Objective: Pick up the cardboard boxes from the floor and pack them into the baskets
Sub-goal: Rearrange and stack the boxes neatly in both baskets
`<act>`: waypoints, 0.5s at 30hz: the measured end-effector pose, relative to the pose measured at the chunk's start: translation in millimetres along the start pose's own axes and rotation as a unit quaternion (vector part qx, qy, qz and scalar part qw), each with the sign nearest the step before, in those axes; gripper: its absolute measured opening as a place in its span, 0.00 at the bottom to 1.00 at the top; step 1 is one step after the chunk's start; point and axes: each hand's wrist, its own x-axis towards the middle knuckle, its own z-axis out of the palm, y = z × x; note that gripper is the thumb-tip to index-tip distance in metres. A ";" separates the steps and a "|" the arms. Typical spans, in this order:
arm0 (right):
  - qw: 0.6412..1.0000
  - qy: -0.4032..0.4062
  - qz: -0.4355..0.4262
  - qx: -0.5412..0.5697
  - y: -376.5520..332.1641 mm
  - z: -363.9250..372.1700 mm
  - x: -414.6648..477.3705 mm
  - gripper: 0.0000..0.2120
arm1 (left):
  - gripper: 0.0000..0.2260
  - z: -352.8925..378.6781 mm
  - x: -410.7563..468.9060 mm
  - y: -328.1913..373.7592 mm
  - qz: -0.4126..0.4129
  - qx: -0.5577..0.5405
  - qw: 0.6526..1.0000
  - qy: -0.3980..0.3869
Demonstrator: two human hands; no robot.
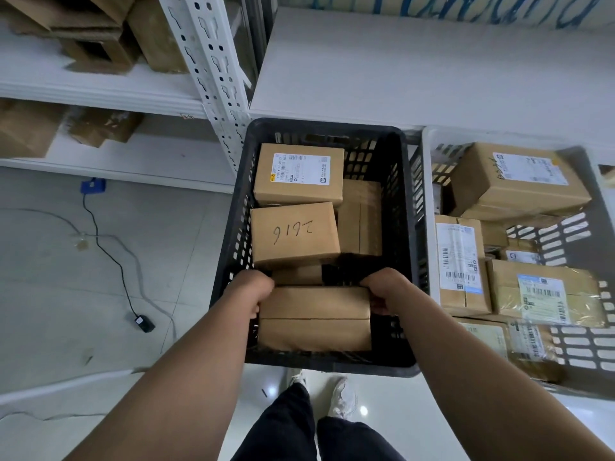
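A plain cardboard box point(314, 319) sits at the near end of the black basket point(229, 261). My left hand point(254, 289) grips its left end and my right hand point(382, 289) grips its right end, fingers curled over the far edge. Further in lie a box marked 2616 point(294, 234), a box with a white label point(299, 174) and another plain box point(361, 217). To the right stands a white basket point(429, 181) holding several labelled boxes point(512, 181).
White metal shelving point(213, 61) with cardboard boxes stands behind the baskets at the left. A black cable with an adapter point(143, 322) trails over the tiled floor at the left. My legs and shoes point(332, 407) are just below the black basket.
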 end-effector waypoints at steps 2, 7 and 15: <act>1.000 0.007 -0.018 -0.017 -3.7 -1.0 -3.3 0.02 | 0.11 -3.9 -5.3 -0.1 -0.001 -0.026 1.000 -0.010; 0.998 0.036 -0.045 -0.018 -3.2 -3.4 -15.9 0.05 | 0.09 -4.7 -14.0 -4.5 0.005 -0.038 0.999 -0.014; 0.998 0.027 -0.048 -0.036 31.3 22.4 4.0 0.07 | 0.09 13.6 -17.4 -8.2 0.064 0.185 0.980 0.024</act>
